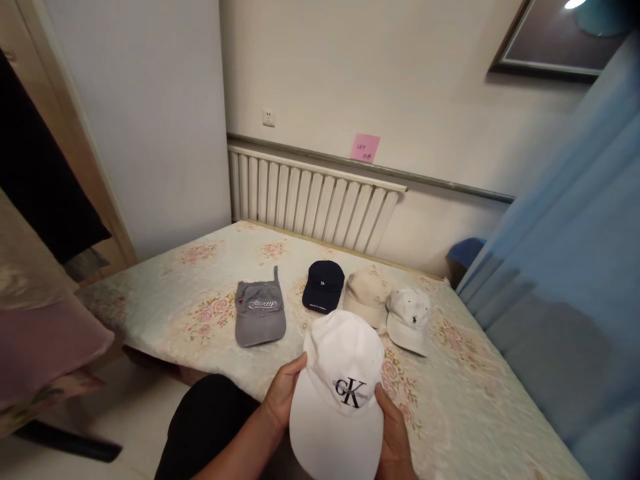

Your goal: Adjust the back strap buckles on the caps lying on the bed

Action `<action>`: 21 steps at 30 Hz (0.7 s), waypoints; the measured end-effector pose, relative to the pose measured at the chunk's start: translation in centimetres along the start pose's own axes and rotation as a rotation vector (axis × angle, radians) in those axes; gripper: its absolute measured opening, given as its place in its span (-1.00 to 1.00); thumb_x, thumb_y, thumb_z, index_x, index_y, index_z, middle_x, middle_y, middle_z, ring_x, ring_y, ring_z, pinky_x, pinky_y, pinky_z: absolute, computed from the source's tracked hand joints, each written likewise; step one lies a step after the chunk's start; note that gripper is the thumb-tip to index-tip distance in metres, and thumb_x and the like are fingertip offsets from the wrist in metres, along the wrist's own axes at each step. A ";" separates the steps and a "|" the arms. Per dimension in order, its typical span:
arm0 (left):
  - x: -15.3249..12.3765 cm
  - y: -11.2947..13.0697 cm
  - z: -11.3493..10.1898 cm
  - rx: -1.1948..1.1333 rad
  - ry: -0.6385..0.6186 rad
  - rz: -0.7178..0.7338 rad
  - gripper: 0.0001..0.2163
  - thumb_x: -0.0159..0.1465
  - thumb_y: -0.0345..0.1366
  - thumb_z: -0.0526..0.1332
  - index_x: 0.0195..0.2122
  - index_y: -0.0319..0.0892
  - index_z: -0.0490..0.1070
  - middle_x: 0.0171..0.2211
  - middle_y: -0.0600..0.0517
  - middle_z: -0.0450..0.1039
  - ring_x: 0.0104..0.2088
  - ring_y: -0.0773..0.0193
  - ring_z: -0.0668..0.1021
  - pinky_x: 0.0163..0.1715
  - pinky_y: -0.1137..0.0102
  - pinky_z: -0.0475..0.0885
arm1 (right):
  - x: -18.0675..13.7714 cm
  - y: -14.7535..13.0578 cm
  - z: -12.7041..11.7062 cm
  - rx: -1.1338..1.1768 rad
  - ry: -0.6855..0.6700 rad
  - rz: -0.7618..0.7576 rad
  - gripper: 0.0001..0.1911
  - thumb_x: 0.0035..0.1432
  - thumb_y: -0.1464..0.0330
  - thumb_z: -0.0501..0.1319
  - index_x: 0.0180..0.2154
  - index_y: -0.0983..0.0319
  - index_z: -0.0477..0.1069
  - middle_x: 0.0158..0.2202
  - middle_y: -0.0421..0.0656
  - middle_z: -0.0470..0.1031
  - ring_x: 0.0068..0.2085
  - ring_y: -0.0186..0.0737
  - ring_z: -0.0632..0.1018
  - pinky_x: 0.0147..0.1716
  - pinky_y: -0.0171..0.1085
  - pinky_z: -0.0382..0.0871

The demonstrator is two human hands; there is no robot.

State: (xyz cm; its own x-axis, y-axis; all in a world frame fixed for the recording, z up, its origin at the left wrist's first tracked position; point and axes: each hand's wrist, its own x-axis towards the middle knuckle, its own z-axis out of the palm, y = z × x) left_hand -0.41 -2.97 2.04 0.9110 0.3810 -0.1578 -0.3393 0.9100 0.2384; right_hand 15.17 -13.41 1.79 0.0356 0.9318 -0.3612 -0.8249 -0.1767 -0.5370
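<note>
Between both hands is a white baseball cap (340,360) with dark letters on its front, its brim pointing down toward me. My left hand (284,393) grips the cap's left side, thumb on the outside. On the right side, my right hand (394,433) holds it the same way; the other fingers are hidden behind the brim. Beyond it on the bed lie a grey cap (260,313) with its strap sticking up, a navy cap (323,287), a beige cap (366,293) and a smaller-looking white cap (409,319). The held cap partly covers the beige one.
The bed (200,320) has a pale flowered cover. A white radiator (310,197) stands along the wall behind it, under a pink note (365,147). A blue curtain (565,267) hangs at right, and clothes (45,320) hang at left. My dark-clothed knee (213,420) is at the bed's near edge.
</note>
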 end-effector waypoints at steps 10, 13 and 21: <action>0.9 0.7 -0.8 0.074 0.077 0.290 -0.67 0.19 -0.39 0.17 0.00 -0.22 0.34 -0.29 -0.10 0.57 -0.21 0.04 0.58 -0.06 0.14 0.35 | 0.3 0.1 -2.0 0.020 0.016 0.014 -0.47 -0.02 0.04 0.17 -0.17 0.30 0.50 -0.25 0.03 0.59 -0.11 0.16 0.52 -0.09 0.16 0.29; 0.9 0.9 -0.8 0.085 0.075 0.289 -0.66 0.18 -0.39 0.17 0.01 -0.22 0.33 -0.28 -0.10 0.57 -0.21 0.03 0.58 -0.07 0.13 0.36 | 0.3 0.0 -1.8 0.054 0.022 -0.011 -0.53 -0.02 0.06 0.18 -0.21 0.28 0.52 -0.27 0.01 0.59 -0.09 0.13 0.52 -0.06 0.13 0.29; 1.0 1.0 -1.1 0.077 0.101 0.231 -0.62 0.19 -0.35 0.18 0.06 -0.21 0.30 -0.24 -0.12 0.56 -0.17 0.01 0.56 -0.07 0.15 0.36 | 0.5 0.2 -1.8 0.016 0.063 -0.056 -0.49 -0.09 0.09 0.26 -0.15 0.29 0.48 -0.23 0.02 0.58 -0.15 0.13 0.55 -0.12 0.12 0.34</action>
State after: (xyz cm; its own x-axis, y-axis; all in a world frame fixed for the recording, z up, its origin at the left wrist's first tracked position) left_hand -0.09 -1.50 1.07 0.7821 0.5951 -0.1846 -0.5133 0.7833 0.3506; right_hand 16.03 -13.52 0.06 0.1171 0.9182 -0.3783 -0.8293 -0.1192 -0.5460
